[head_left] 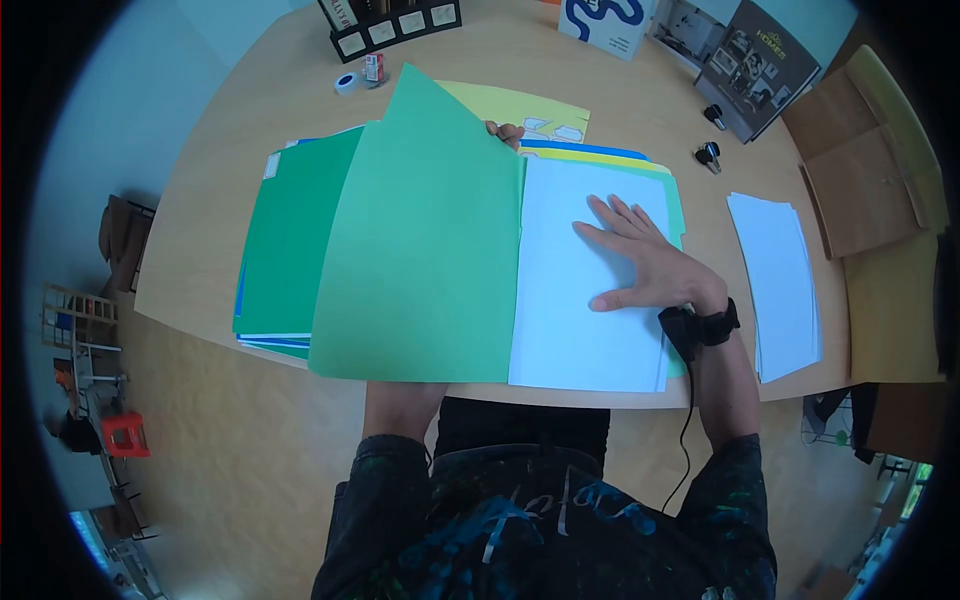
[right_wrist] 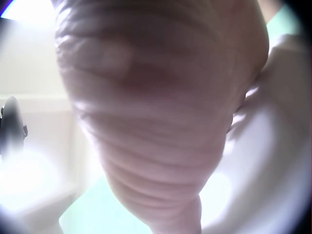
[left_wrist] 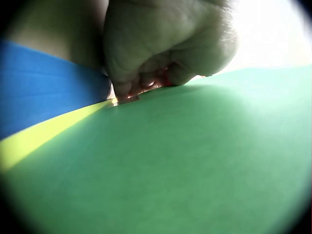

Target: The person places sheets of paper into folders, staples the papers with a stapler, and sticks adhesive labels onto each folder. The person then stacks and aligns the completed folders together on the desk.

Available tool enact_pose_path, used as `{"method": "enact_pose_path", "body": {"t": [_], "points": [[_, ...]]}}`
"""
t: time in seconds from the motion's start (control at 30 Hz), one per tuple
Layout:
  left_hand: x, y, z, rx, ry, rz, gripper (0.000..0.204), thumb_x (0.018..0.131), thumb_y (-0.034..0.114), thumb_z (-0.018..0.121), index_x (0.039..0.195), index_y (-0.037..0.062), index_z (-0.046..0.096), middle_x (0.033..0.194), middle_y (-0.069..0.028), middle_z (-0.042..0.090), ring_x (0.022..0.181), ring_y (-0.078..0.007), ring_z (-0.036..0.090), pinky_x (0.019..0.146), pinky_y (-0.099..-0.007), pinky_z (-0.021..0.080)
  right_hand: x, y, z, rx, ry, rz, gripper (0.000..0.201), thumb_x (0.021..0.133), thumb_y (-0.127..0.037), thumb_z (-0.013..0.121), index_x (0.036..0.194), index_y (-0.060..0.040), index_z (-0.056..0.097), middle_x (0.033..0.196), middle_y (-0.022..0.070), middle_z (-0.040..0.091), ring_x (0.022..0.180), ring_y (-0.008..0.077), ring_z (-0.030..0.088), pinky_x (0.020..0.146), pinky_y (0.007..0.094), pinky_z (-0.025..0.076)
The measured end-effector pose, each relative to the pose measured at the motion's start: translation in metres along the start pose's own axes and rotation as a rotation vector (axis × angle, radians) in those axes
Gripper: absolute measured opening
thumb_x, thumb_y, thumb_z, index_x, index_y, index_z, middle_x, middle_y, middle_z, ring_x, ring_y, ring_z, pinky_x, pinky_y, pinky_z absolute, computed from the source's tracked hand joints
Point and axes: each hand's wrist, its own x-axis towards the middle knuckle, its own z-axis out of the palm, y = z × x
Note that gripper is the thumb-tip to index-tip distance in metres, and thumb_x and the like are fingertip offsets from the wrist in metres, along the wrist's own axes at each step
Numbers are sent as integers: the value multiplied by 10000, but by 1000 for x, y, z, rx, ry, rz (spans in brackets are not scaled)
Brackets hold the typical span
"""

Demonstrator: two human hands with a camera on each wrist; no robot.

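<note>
A light green folder point(head_left: 430, 250) lies opened in the head view, its left cover raised at an angle. White sheets point(head_left: 590, 345) are stacked on its right side. My right hand point(head_left: 645, 265) rests on these sheets with fingers spread and thumb apart. The left forearm passes under the raised cover, which hides most of that hand. Fingers of my left hand point(head_left: 508, 133) show at the cover's top edge near the fold. In the left wrist view, the left hand's curled fingers point(left_wrist: 124, 87) grip at the green folder's edge, beside blue and yellow layers.
Darker green folders point(head_left: 297, 230) lie to the left, partly under the raised cover. Loose white paper point(head_left: 777, 285) lies at right, near a cardboard box point(head_left: 865, 175). Behind are a yellow sheet point(head_left: 530, 105), a tape roll point(head_left: 346, 84), a dark book point(head_left: 760, 70) and a black rack point(head_left: 395, 28).
</note>
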Motion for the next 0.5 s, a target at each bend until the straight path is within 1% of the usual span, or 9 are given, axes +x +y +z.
{"method": "enact_pose_path", "body": {"t": [0.13, 0.43, 0.5], "points": [[1, 4, 2, 14, -5, -3, 287, 997, 273, 653, 1183, 57, 623, 1083, -77, 654, 988, -130, 596, 890, -304, 497, 4, 2, -7, 2, -27, -40, 1003, 745, -648, 754, 1569, -213, 382, 1679, 174, 159, 1561, 375, 48, 1273, 501, 56], [5, 12, 7, 45, -9, -1, 289, 997, 275, 655, 1184, 57, 623, 1080, -75, 654, 982, -127, 596, 885, -301, 497, 7, 9, -5, 13, 8, -56, 1011, 718, -632, 777, 1557, -206, 407, 1677, 178, 166, 1561, 378, 50, 1273, 505, 54], [6, 13, 9, 53, -14, -3, 290, 997, 275, 655, 1185, 57, 623, 1079, -74, 654, 981, -127, 596, 884, -301, 497, 7, 9, -6, 20, 3, -54, 1000, 728, -628, 776, 1556, -208, 407, 1678, 179, 159, 1561, 380, 44, 1271, 508, 48]]}}
